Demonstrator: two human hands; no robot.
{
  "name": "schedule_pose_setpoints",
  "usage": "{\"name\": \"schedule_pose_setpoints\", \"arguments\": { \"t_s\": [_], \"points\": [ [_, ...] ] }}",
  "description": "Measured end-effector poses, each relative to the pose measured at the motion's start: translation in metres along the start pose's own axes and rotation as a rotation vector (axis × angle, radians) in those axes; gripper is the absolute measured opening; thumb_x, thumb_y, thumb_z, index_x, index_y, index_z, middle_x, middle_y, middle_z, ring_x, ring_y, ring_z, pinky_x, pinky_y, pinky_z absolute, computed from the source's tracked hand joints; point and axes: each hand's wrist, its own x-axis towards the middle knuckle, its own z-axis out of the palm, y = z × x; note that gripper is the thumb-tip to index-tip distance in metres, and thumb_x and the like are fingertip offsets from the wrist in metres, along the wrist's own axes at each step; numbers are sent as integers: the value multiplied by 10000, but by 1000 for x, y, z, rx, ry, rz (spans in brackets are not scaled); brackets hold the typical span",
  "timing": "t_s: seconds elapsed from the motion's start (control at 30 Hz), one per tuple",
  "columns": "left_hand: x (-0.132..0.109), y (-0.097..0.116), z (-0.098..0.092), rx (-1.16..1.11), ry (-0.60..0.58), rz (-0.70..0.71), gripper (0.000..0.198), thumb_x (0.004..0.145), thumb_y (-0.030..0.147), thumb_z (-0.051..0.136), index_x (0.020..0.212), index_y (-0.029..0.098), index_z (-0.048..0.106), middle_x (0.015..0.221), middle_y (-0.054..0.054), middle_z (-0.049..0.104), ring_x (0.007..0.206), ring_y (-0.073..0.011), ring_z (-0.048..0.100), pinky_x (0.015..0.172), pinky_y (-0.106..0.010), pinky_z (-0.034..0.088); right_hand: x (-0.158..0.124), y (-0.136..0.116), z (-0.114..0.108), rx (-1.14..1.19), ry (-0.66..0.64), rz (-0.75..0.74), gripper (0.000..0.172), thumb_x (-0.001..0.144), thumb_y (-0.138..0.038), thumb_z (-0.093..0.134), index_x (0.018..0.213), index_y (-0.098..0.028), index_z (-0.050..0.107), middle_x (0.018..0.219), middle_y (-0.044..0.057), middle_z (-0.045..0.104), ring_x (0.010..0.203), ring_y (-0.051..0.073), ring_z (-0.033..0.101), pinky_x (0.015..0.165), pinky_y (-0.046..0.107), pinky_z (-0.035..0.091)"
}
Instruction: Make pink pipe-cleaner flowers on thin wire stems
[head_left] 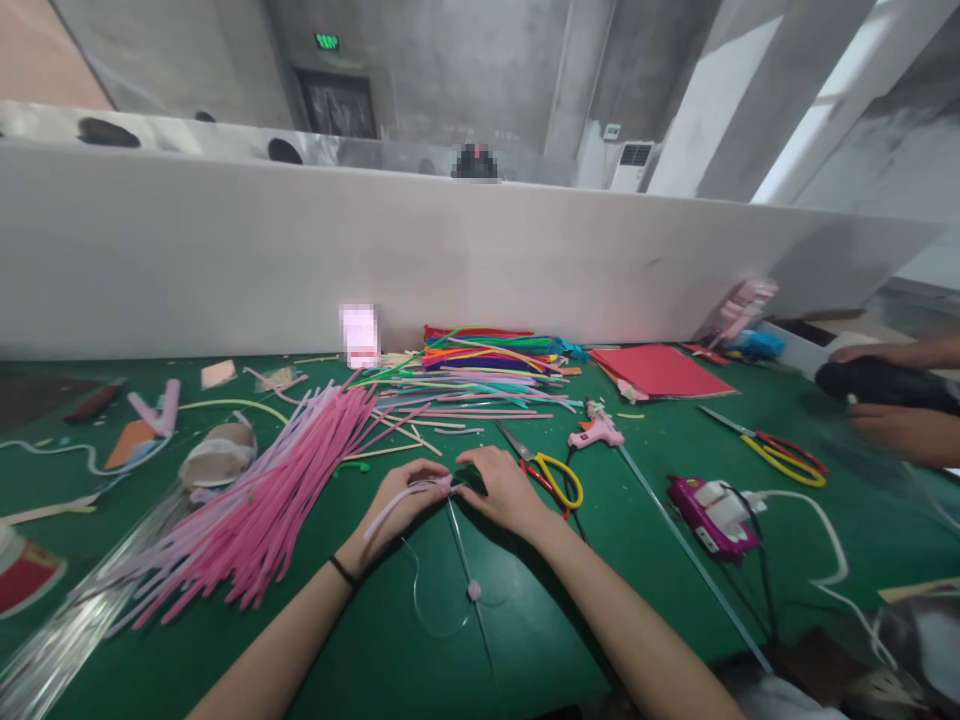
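Both of my hands meet over the green table, fingertips nearly touching. My left hand [396, 490] pinches a pale lilac pipe cleaner [384, 514], whose free end curves back over the wrist. Fingers bent, my right hand [504, 488] closes on the same small lilac piece at the fingertips; the exact grip is hard to see. Below them runs a thin clear strand [459, 535] with a small pinkish-lilac ball [474, 591] on it. Beside my left forearm lies a big bunch of pink pipe cleaners [277, 490]. Yellow-and-red-handled scissors [541, 465] rest just beyond my right hand.
A pink glue gun [596, 428], a purple power strip [709, 515] with cords, and second scissors [772, 450] lie rightward. Coloured pipe cleaners [487, 352] and red sheets [664, 371] sit along the white partition [225, 260]. Another person's hands [904, 430] work at far right.
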Motion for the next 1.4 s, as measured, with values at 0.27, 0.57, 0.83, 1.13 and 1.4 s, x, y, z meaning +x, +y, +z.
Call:
{"name": "schedule_pose_setpoints", "arguments": {
  "t_s": [0.27, 0.57, 0.83, 1.13, 1.4],
  "points": [
    [-6, 1, -7, 66, -93, 70, 336, 753, 402, 720, 973, 149, 700, 992, -96, 741, 897, -236, 700, 829, -323, 550, 1, 5, 4, 4, -29, -27, 274, 884, -310, 615, 1132, -197, 644, 1072, 80, 683, 1040, 217, 586, 914, 358, 440],
    [-15, 21, -8, 355, -27, 203, 234, 834, 370, 644, 961, 197, 737, 917, -39, 757, 833, -199, 700, 780, -263, 528, 4, 4, 5, 85, 28, 2, 297, 882, -328, 632, 1152, -206, 628, 1040, 73, 696, 1003, 205, 608, 904, 340, 442],
    [-19, 21, -4, 384, 5, 308, 229, 855, 333, 630, 1012, 191, 714, 968, -49, 746, 887, -193, 691, 831, -263, 517, 5, 6, 7, 449, -20, 377, 217, 786, -387, 694, 808, -174, 660, 729, 11, 662, 651, 130, 579, 598, 245, 427],
    [-23, 24, 3, 392, 38, 362, 198, 861, 302, 631, 1009, 195, 706, 949, -40, 748, 864, -181, 697, 816, -260, 529, 5, 6, 4, 893, -107, 659, 323, 699, -440, 742, 795, -139, 674, 632, 32, 670, 568, 127, 620, 520, 218, 443],
    [-21, 21, 2, 372, 15, 377, 193, 866, 278, 623, 1022, 198, 705, 958, -43, 752, 859, -179, 704, 808, -257, 539, 7, 2, 0, 970, -162, 665, 417, 714, -548, 696, 747, -132, 702, 706, 68, 709, 622, 128, 642, 549, 217, 453]
  ]
}}
